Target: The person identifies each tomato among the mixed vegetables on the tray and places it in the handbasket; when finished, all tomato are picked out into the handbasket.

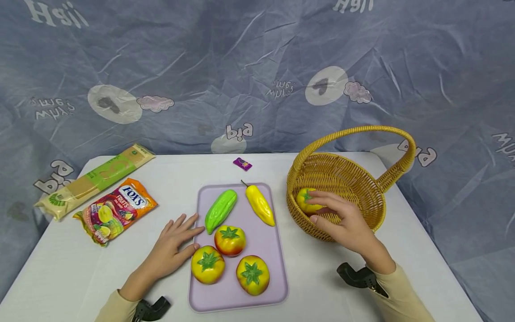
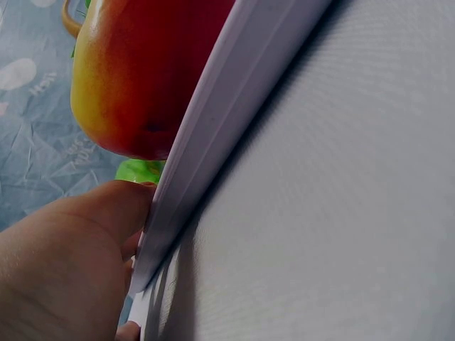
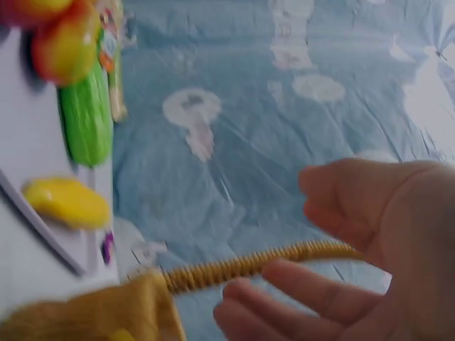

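Observation:
My right hand (image 1: 348, 223) is over the near side of a wicker basket (image 1: 326, 172), its fingertips close by a yellow persimmon (image 1: 303, 197) inside. In the right wrist view, thumb and fingers are spread with nothing between them. My left hand (image 1: 166, 252) lies with fingers extended at the left edge of a lilac tray (image 1: 225, 299), thumb and fingertips touching its rim. Three yellow-red persimmons with green tops, one of them (image 1: 252, 275) nearest the front, sit on the tray. Beyond them are a green ridged vegetable (image 1: 220, 210) and a yellow pepper (image 1: 260, 205).
An orange candy bag (image 1: 118, 210) and a long green-and-beige packet (image 1: 96, 179) lie at the table's left. Behind the tray is a small purple wrapped candy (image 1: 242, 163). The basket's tall handle (image 1: 358, 129) arches above it. A blue-grey cloth (image 1: 193, 89) hangs behind the table.

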`<state>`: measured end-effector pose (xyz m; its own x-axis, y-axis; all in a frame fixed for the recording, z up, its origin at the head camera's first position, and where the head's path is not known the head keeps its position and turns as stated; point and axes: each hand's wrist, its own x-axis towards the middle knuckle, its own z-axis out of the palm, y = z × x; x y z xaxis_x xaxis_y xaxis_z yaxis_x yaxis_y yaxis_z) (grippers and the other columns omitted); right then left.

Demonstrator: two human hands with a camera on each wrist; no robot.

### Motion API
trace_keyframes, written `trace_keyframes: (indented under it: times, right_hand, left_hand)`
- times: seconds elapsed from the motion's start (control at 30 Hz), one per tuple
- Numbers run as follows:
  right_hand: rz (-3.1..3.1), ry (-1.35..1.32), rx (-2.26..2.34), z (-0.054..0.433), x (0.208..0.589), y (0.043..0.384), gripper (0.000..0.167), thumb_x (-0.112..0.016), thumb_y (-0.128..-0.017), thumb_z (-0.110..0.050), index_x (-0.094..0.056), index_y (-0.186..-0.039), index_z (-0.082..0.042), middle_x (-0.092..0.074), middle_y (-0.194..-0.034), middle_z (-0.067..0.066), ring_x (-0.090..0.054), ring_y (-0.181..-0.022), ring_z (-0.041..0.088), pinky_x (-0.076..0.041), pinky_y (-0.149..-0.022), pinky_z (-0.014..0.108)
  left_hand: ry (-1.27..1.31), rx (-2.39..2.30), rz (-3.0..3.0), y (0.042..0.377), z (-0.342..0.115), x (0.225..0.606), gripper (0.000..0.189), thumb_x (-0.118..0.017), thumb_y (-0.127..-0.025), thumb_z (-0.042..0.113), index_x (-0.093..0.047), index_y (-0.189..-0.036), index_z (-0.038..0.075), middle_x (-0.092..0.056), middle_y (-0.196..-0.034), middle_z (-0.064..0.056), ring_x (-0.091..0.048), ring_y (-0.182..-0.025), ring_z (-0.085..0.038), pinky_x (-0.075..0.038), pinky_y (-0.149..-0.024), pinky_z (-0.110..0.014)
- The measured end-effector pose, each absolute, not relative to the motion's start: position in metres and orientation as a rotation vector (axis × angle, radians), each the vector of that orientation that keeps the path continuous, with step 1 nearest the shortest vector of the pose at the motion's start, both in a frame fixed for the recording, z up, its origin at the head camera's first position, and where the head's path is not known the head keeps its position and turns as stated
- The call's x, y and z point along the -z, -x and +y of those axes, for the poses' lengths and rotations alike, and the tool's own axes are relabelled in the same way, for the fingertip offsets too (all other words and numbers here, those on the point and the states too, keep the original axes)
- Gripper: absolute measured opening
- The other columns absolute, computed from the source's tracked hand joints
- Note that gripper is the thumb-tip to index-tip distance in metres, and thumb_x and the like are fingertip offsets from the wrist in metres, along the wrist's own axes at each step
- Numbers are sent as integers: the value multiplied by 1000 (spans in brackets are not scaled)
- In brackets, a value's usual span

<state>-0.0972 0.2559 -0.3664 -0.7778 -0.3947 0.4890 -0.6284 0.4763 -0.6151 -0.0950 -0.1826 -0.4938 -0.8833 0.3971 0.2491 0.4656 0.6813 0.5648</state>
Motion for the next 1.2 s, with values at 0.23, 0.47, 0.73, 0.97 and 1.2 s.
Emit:
trace_keyframes:
  times: [0.23,0.47,0.73,0.97,1.2]
  right_hand:
    - [-2502,-1185,-1142,230,382,89,41,-82,-80,-1,-73,-117,-14,-68,-130,15,-69,-110,14,-61,-84,28]
    - [-2658,-1431,-1061,209,401,78,46,-85,-82,-21,-69,-125,-24,-58,-146,6,-58,-134,23,-49,-112,38]
    - [-2791,-1615,-1221,190,417,65,51,-83,-84,-19,-65,-132,-25,-45,-157,14,-50,-141,30,-45,-116,44]
    - [-2720,-1727,-1210,182,430,60,49,-81,-87,-19,-64,-132,-24,-44,-156,15,-48,-142,25,-46,-115,40]
    - [-2689,-1742,-1251,179,437,59,45,-79,-87,-12,-66,-129,-23,-43,-156,17,-48,-142,24,-46,-114,37]
  left_hand:
    - [709,983,-2786,95,-182,494,39,-72,-92,26,-71,-131,19,-50,-156,-13,-37,-146,-52,-20,-114,-77]
    - [704,973,-2794,95,-182,493,39,-72,-92,26,-71,-131,19,-50,-156,-13,-37,-146,-52,-20,-115,-77]
    - [699,980,-2805,94,-182,492,39,-71,-93,27,-70,-131,19,-50,-157,-13,-36,-146,-51,-19,-115,-77]
    - [700,983,-2800,95,-182,494,39,-71,-93,27,-70,-131,20,-50,-157,-12,-36,-147,-51,-19,-115,-77]
    - [702,973,-2798,95,-183,496,39,-71,-93,28,-70,-131,22,-50,-157,-11,-37,-146,-51,-20,-115,-77]
